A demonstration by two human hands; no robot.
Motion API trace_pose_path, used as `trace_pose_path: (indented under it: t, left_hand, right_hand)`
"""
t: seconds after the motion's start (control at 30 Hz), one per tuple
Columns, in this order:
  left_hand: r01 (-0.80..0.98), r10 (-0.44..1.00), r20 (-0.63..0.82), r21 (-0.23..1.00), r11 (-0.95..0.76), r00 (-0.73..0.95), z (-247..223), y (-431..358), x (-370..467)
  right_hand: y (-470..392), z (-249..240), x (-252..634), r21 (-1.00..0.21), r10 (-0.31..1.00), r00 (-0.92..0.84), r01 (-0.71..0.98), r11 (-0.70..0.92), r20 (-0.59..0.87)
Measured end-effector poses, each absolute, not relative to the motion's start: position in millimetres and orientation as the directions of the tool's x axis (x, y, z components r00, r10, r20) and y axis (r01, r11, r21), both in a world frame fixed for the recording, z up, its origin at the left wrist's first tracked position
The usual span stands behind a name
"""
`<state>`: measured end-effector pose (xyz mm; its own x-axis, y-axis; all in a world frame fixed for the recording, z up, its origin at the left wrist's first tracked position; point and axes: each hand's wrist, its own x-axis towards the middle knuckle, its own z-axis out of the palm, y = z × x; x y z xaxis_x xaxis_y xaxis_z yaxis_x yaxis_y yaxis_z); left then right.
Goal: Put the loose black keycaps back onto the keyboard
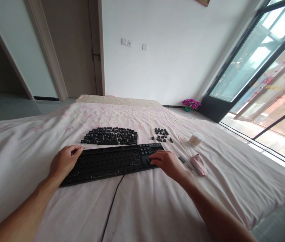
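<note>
The keyboard's left end is gripped by the left hand (65,163), with its fingers curled. The right part is touched by the bent fingers of the right hand (161,160); whether a key is pinched there cannot be told. The black keyboard (112,163) is set between both hands, on the bed (142,205). Just past it, many loose keys (117,137) are bunched up. A smaller key group (161,130) is scattered to the right.

1. I can read no brand or lettering on the keyboard (112,164).
2. At its twelve o'clock, the main block of keycaps (114,136) is too small to read.
3. At its two o'clock, the smaller keycap cluster (162,136) is equally illegible to me.
</note>
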<state>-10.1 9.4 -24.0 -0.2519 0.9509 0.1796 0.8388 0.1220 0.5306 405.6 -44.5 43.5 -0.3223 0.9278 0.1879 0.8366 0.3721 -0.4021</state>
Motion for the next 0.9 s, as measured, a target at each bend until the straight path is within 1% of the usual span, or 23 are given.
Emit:
trace_pose_path:
  t: [0.23, 0.47, 0.53, 0.63, 0.73, 0.83, 0.9]
  left_hand:
    - [0.836, 0.951, 0.185, 0.538, 0.112, -0.247, -26.9, 10.6, -12.1]
    - [0.838, 0.949, 0.190, 0.533, 0.115, -0.251, -28.3, 11.0, -12.4]
    - [0.837, 0.950, 0.191, 0.536, 0.111, -0.248, -27.6, 11.1, -11.8]
    - [0.838, 0.948, 0.189, 0.533, 0.118, -0.254, -27.1, 11.4, -11.5]
    - [0.840, 0.947, 0.197, 0.531, 0.115, -0.254, -27.2, 11.4, -11.7]
    - [0.841, 0.946, 0.205, 0.530, 0.108, -0.251, -26.9, 10.8, -11.6]
    - [0.841, 0.946, 0.203, 0.530, 0.112, -0.254, -26.5, 10.4, -11.3]
  right_hand:
    - [-53.7, 39.0, 404.0, -0.313, 0.912, -0.379, 0.856, 0.411, 0.159]
    - [-48.6, 34.2, 405.4, -0.350, 0.911, -0.383, 0.841, 0.412, 0.153]
    - [-49.2, 32.9, 405.5, -0.335, 0.906, -0.394, 0.842, 0.423, 0.155]
    - [-53.2, 31.9, 403.9, -0.249, 0.887, -0.434, 0.851, 0.461, 0.159]
    - [-59.8, 32.8, 400.2, -0.118, 0.869, -0.469, 0.865, 0.489, 0.158]
    - [-65.8, 34.5, 396.6, -0.009, 0.870, -0.469, 0.880, 0.476, 0.151]
    - [-67.7, 34.8, 395.0, 0.030, 0.873, -0.466, 0.884, 0.467, 0.145]
